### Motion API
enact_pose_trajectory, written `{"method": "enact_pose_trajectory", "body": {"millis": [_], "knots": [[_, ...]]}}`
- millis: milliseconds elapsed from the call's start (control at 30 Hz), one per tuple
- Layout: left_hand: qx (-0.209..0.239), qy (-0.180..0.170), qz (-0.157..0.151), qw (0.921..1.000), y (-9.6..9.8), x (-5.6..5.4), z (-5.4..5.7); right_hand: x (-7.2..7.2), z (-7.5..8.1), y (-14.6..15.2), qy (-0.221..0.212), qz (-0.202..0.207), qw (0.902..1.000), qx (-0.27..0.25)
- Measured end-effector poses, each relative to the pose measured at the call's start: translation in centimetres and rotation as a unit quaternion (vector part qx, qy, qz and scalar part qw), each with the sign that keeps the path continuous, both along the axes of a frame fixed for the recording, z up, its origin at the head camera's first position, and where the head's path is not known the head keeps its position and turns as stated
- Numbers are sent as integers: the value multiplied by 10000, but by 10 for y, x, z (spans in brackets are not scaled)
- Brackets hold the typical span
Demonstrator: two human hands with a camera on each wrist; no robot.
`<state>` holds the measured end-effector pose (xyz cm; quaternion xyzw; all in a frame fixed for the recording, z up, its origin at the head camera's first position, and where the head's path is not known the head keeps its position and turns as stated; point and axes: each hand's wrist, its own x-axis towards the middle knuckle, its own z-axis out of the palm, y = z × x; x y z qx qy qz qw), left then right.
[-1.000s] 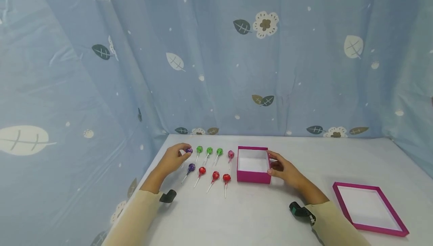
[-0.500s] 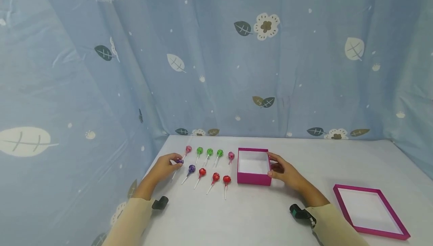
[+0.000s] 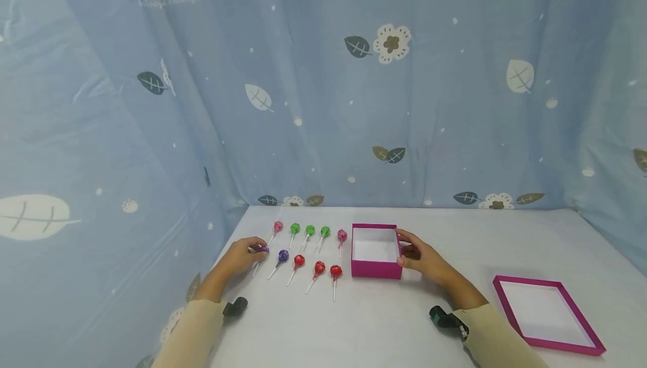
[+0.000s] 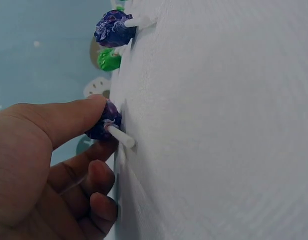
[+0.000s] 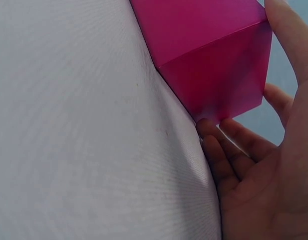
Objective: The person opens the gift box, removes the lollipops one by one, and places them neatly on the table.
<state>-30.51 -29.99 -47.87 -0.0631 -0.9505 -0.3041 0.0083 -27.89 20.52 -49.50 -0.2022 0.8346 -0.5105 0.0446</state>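
My left hand (image 3: 241,257) pinches a purple-wrapped lollipop (image 4: 110,120) by its head between thumb and index finger, at the left end of the front row. Its white stick points toward me, close over the tabletop. A second purple lollipop (image 3: 283,255) lies just to the right, followed by three red lollipops (image 3: 319,267). Behind them are a pink lollipop (image 3: 278,226), three green lollipops (image 3: 310,230) and another pink lollipop (image 3: 342,235). My right hand (image 3: 428,261) holds the right side of an open magenta box (image 3: 376,270), thumb at its front corner. Its white inside shows no contents.
A magenta-rimmed lid (image 3: 562,347) lies with its white inside up at the right of the white table (image 3: 384,328). A blue patterned curtain (image 3: 313,104) hangs behind the table and along its left.
My left hand has drawn the purple lollipop toward me and left, from the back row to the front row's left end, uncovering a pink lollipop. My right hand stays on the box.
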Motion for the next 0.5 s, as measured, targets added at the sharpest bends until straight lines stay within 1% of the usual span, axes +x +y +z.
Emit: {"method": "enact_pose_trajectory", "body": {"millis": [33,133,267,400,500], "knots": [[8,-1,23,10000,0,0,0,-3,-4,1,-5,-10,10000,-2],[-2,23,20,10000,1,-2,-2,-4,-4,3,25,83,10000,-9],[-33,-41,17,10000,0,-2,-2,-6,-2,4,27,241,9997,-74],[-78,25,10,10000,-2,0,2,-8,2,7,58,333,9994,-91],[-78,162,18,9998,-3,1,10,-8,6,11,77,245,9996,67]]}}
